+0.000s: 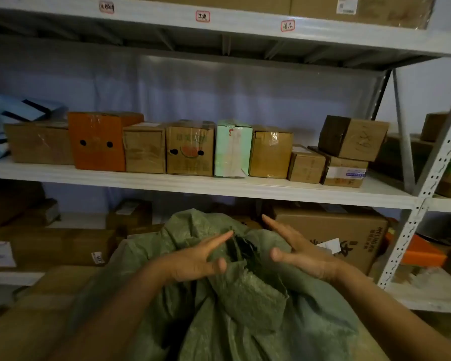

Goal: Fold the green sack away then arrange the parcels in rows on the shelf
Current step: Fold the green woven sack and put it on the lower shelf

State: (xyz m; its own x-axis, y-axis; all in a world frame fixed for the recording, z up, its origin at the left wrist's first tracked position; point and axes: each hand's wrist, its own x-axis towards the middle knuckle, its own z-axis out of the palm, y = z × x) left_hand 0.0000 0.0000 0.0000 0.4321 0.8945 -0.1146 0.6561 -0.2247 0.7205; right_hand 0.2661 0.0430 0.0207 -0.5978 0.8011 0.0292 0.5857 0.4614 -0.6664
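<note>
Dim light fills this storeroom, and the pale wall (219,95) behind the racks looks bluish. A white metal shelving rack (193,187) runs across the space, its perforated upright (427,194) slanting at the right. Small handwritten labels (202,16) with red borders are stuck along the top shelf edge. A second rack (448,201) stands just beyond the upright.

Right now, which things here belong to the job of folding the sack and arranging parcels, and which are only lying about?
Belong to the job:
- green sack, bunched, between the open left hand and right hand
- row of parcels on the middle shelf

Lying about:
- large printed carton on the lower level
- blue mailer bags at far left
- red-edged labels on the top shelf edge
</note>
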